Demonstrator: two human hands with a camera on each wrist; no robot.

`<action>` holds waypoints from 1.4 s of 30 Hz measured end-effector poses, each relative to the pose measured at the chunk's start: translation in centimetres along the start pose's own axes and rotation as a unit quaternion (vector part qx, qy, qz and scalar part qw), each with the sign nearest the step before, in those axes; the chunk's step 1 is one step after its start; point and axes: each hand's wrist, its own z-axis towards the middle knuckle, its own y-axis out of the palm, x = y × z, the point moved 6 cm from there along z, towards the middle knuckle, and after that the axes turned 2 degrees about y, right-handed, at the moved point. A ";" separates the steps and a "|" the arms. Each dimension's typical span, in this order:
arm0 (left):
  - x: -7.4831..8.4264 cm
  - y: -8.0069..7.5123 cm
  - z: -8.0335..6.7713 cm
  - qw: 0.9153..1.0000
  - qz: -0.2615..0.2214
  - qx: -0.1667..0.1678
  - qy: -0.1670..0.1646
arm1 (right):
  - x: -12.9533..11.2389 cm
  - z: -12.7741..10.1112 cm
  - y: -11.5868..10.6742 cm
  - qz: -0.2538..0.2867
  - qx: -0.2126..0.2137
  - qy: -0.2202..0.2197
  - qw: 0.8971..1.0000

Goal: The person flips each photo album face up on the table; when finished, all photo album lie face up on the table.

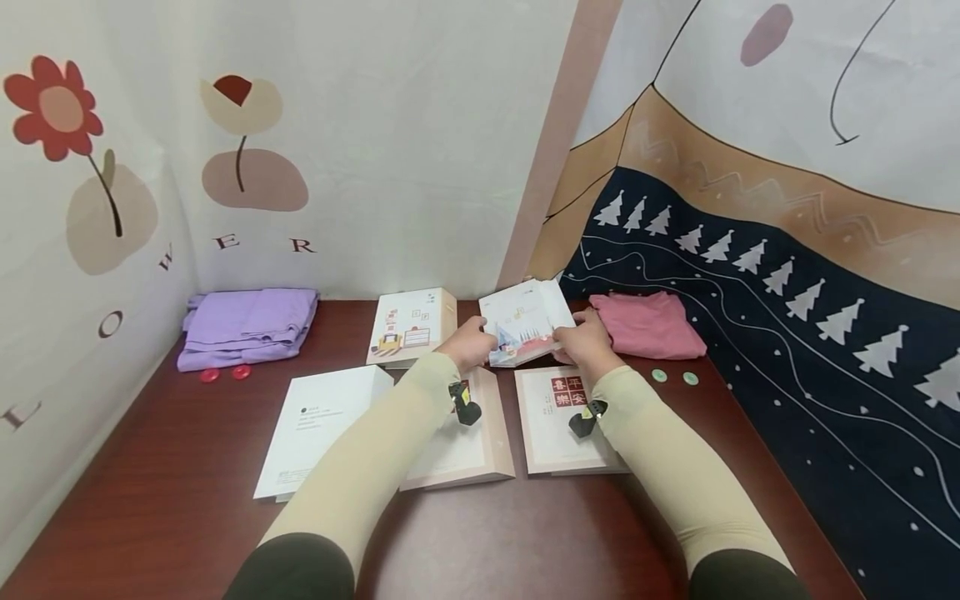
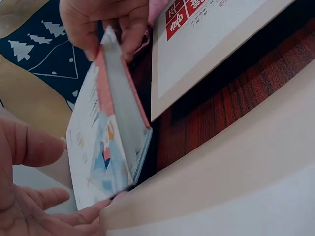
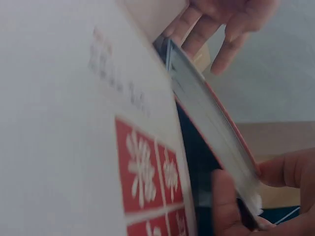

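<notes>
1. Your right hand (image 1: 589,343) has its thumb and fingers pinched on one corner of the illustrated book (image 1: 527,321), thumb on one face, fingers on the other. Pretty clear from both wrist views.
2. Your left hand (image 1: 467,344) is looser: thumb and fingers spread apart, right by the book's left edge. Honestly can't tell whether the fingertips actually touch it.
3. The bit that matters: the book lies straight between your hands, to the right of your left fingers and to the left of your right ones. The edge facing you runs from hand to hand, with its right end a touch farther off. Can't swear that's the long axis, the angle squashes it. Your right hand is the closer one, since it's on the book.
4. Whether the underside meets the table (image 1: 555,533) is hidden, so no call there.
5. Just your side of it you've got the center book (image 1: 468,450), partly under your left forearm, and the red-character book (image 1: 551,442) by your right wrist.
6. Farther out: drawing-covered book (image 1: 411,325) to the left, pink cloth (image 1: 648,325) just right, green discs (image 1: 659,376) in front of that cloth.
7. Way left: plain white book (image 1: 322,425), purple cloth (image 1: 251,325), red discs (image 1: 241,372).
</notes>
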 end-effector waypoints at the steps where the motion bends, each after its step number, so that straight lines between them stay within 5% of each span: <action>1: 0.0 0.1 0.0 1.000 -0.003 -0.004 0.001 | 0.0 0.1 -0.1 -0.020 -0.003 0.000 1.000; 4: -0.1 0.2 0.2 1.000 -0.005 -0.014 0.003 | -0.1 0.2 -0.4 -0.112 -0.013 -0.018 0.994; 9: -0.3 0.0 0.4 1.000 -0.003 -0.011 0.013 | -0.7 0.3 -0.4 -0.241 -0.030 -0.066 0.968; 14: -0.4 -1.0 0.1 1.000 0.001 -0.001 0.031 | -1.0 0.0 -0.2 -0.284 -0.040 -0.078 0.955; 21: -0.4 -5.5 -1.6 0.999 -0.008 0.013 0.051 | -2.5 -1.1 1.7 -0.252 -0.032 -0.120 0.960; 29: -3.0 -12.2 -4.3 0.996 0.032 0.079 0.028 | -5.0 -3.0 6.8 -0.179 -0.095 -0.180 0.963; 35: -5.5 -15.1 -5.5 0.993 0.097 0.071 -0.015 | -5.8 -4.4 11.3 -0.180 -0.155 -0.200 0.950; 42: -6.8 -16.4 -5.9 0.987 0.152 0.045 -0.039 | -6.1 -5.5 15.7 -0.213 -0.232 -0.191 0.930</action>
